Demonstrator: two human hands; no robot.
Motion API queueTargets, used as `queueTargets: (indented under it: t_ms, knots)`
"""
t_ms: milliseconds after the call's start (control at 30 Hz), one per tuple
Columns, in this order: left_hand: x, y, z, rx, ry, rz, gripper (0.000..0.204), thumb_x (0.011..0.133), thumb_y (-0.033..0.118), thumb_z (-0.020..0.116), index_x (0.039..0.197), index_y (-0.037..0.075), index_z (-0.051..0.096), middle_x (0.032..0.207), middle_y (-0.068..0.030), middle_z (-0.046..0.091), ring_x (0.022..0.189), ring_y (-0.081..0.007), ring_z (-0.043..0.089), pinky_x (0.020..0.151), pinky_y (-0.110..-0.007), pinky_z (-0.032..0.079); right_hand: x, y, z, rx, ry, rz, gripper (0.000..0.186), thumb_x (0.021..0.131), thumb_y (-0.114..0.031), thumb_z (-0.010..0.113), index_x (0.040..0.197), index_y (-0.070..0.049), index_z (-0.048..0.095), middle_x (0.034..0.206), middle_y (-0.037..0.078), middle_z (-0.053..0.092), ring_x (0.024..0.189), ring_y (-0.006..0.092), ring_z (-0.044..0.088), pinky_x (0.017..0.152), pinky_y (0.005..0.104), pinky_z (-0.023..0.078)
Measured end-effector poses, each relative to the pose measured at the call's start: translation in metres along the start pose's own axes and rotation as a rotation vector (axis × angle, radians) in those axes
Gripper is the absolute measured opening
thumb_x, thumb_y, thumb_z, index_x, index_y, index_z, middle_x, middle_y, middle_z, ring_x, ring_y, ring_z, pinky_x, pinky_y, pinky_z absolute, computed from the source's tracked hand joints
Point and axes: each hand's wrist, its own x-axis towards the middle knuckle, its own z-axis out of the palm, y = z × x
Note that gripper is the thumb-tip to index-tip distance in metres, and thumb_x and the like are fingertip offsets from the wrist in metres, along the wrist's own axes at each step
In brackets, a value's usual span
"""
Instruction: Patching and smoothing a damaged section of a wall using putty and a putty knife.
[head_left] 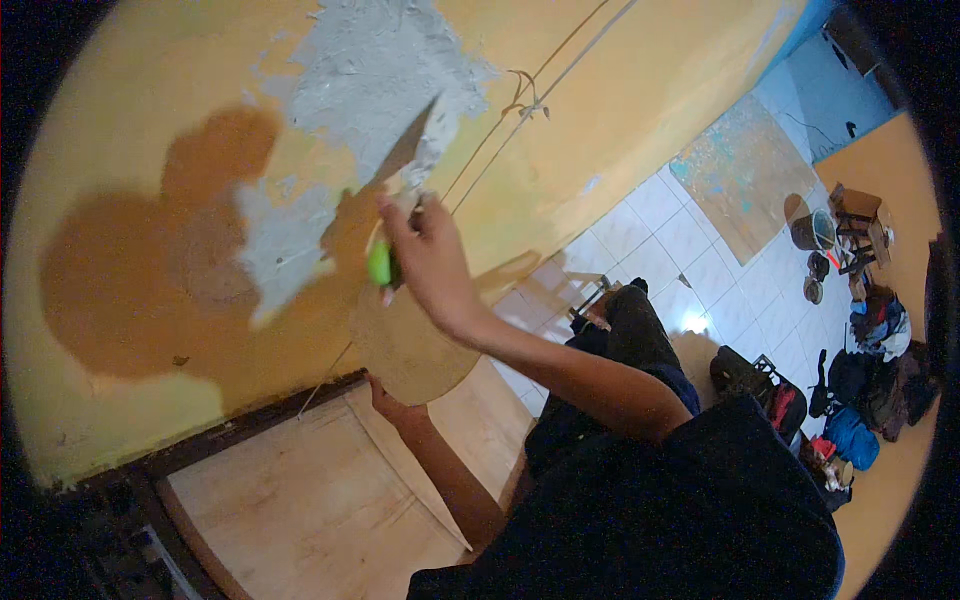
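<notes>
My right hand grips a putty knife with a bright green handle. Its blade points up along the yellow wall and carries pale, wet filler. Behind and above the blade, a rough grey-white patch of filler covers part of the wall, with a smaller patch lower left. Below the knife, a flat tan board with a rounded edge is held by my left hand at its lower edge. Most of my left fingers are hidden by the board.
Cables with a knotted tie run along the wall. Beneath me is a pale wooden panel. Rightward, a paint-stained board lies on white tiles, near a bucket, a wooden chair, bags and piled clothes.
</notes>
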Motion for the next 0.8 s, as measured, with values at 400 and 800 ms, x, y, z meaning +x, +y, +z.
queueTargets:
  t_ms: [400, 800]
  knots:
    - [0.008, -0.009, -0.023, -0.197, -0.028, -0.020, 0.058, 0.101, 0.038, 0.045, 0.147, 0.005, 0.036, 0.150, -0.0162, 0.040, 0.135, -0.0361, 0.041, 0.110, -0.056, 0.036, -0.019, -0.053, -0.028, 0.148, -0.024, 0.153, 0.046, 0.104, -0.039, 0.044, 0.118, 0.004, 0.051, 0.072, 0.006, 0.056, 0.051, 0.0129, 0.055, 0.034, 0.0226, 0.038]
    - [0.012, -0.011, -0.035, -0.260, 0.008, -0.052, 0.062, 0.098, 0.044, 0.047, 0.144, 0.003, 0.041, 0.147, -0.0162, 0.044, 0.135, -0.0387, 0.040, 0.109, -0.059, 0.034, 0.000, -0.079, -0.041, 0.521, -0.112, 0.352, 0.034, 0.104, -0.032, 0.042, 0.110, 0.001, 0.047, 0.083, 0.006, 0.053, 0.062, 0.0104, 0.053, 0.036, 0.0189, 0.037]
